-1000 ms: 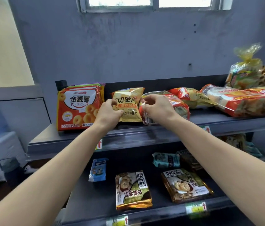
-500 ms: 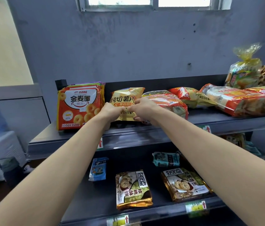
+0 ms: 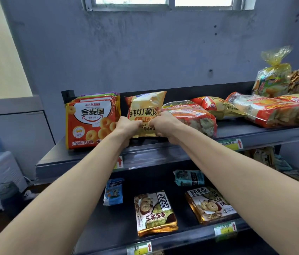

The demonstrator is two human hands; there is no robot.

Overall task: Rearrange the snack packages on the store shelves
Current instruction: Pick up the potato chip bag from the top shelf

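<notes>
Both the left hand (image 3: 127,126) and right hand (image 3: 164,125) pinch the lower edge of the puffy, glossy yellow chip bag (image 3: 145,105).

Chip bag (image 3: 145,107) right of ring-snack stack (image 3: 89,124)

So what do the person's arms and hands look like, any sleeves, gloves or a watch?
The left forearm and right forearm are bare, with no sleeves in view. The left hand and right hand wear no gloves, and no watch, bracelet or ring shows on the sides visible.
</notes>
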